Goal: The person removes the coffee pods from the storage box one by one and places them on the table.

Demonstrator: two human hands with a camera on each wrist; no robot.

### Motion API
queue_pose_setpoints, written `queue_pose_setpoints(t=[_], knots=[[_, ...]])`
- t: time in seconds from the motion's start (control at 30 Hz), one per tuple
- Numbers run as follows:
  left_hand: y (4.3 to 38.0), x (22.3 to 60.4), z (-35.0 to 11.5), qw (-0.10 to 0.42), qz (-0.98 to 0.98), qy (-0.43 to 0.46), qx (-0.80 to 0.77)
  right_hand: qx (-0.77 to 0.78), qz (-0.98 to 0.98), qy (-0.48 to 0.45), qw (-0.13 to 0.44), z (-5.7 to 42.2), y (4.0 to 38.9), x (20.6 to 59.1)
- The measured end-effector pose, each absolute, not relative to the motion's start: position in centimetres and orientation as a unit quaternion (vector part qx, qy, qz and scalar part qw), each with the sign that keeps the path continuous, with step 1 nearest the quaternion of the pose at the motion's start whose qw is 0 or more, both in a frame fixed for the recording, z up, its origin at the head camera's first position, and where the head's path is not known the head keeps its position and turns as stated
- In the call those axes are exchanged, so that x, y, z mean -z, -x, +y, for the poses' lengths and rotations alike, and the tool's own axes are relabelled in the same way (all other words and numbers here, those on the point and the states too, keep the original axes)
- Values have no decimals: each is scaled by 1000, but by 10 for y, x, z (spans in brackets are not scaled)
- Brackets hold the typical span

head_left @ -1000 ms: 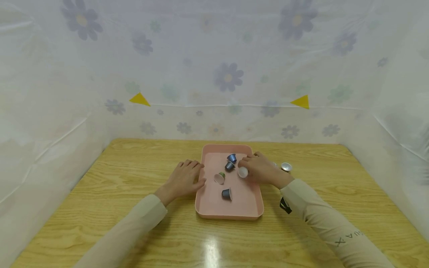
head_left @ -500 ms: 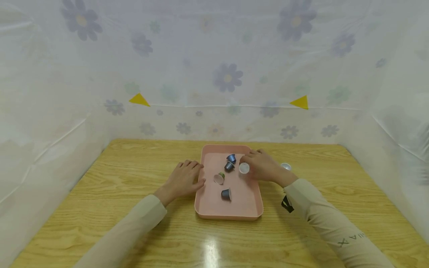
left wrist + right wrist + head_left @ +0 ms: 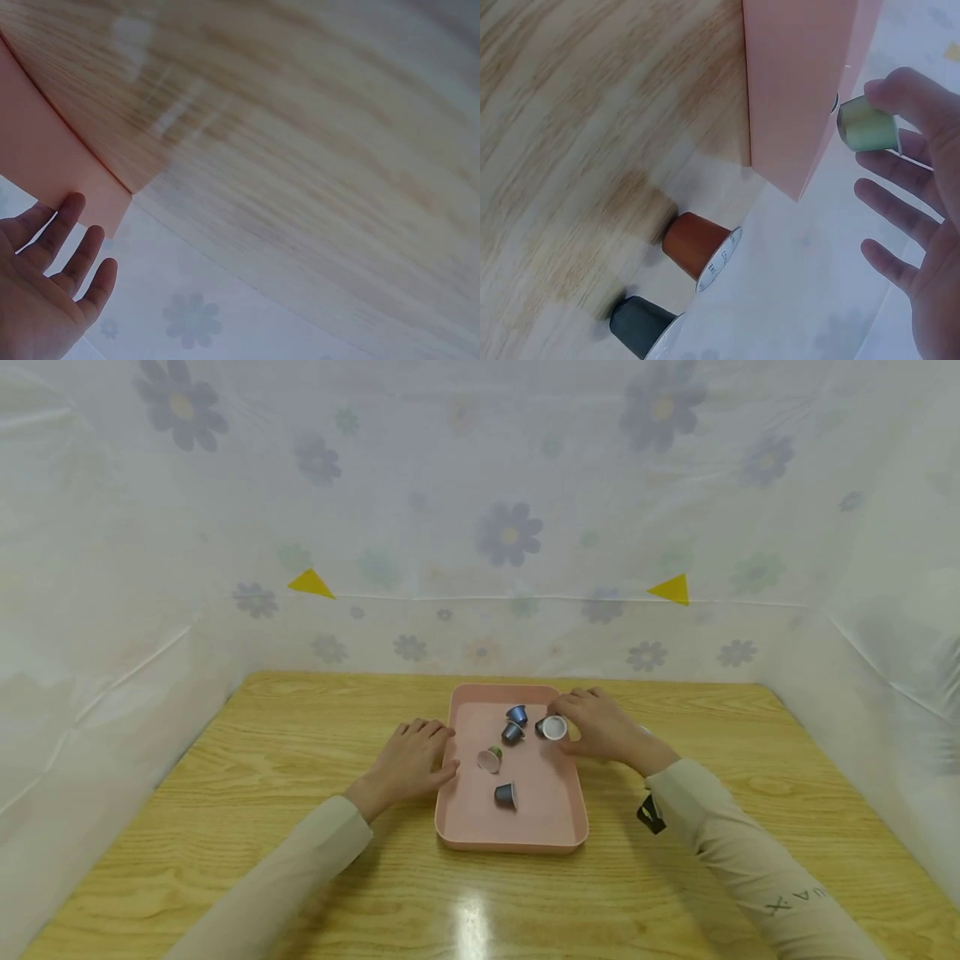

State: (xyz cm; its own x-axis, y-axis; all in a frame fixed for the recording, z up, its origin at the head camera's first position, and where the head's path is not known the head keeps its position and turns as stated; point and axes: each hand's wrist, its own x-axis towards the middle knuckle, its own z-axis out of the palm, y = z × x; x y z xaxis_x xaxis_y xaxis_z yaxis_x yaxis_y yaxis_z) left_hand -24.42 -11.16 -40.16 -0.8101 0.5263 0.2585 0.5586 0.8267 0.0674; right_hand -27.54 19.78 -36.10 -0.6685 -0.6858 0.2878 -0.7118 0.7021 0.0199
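Observation:
My right hand [image 3: 600, 727] pinches a pale green coffee capsule [image 3: 868, 126] between thumb and fingers, at the tray's right rim. Its white lid [image 3: 554, 727] faces up in the head view, with a dark capsule [image 3: 539, 727] partly hidden beside it. My left hand [image 3: 411, 760] rests against the left rim of the pink tray [image 3: 510, 845], fingers spread and fairly straight. Inside the tray lie a blue capsule [image 3: 517, 715], a dark grey capsule [image 3: 512, 734], a green capsule [image 3: 491, 760] with its pale lid showing, and another dark grey capsule [image 3: 506, 795] nearer the front.
On the wooden table [image 3: 300, 718] right of the tray, a brown capsule [image 3: 697, 246] and a black capsule [image 3: 641, 326] lie on their sides; my right hand mostly hides them in the head view. A flowered white sheet [image 3: 450, 527] encloses the table's back and sides.
My right hand has moved slightly right and away from me with the pale green capsule, from over the tray to its right rim. The left hand and the tray have stayed put.

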Motion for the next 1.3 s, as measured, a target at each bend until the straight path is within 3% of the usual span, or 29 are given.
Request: queue_pose_setpoints(t=[1.3], knots=[[247,406,-112,127,-947,288,62,-87,-941,-292,145,264,276,374]])
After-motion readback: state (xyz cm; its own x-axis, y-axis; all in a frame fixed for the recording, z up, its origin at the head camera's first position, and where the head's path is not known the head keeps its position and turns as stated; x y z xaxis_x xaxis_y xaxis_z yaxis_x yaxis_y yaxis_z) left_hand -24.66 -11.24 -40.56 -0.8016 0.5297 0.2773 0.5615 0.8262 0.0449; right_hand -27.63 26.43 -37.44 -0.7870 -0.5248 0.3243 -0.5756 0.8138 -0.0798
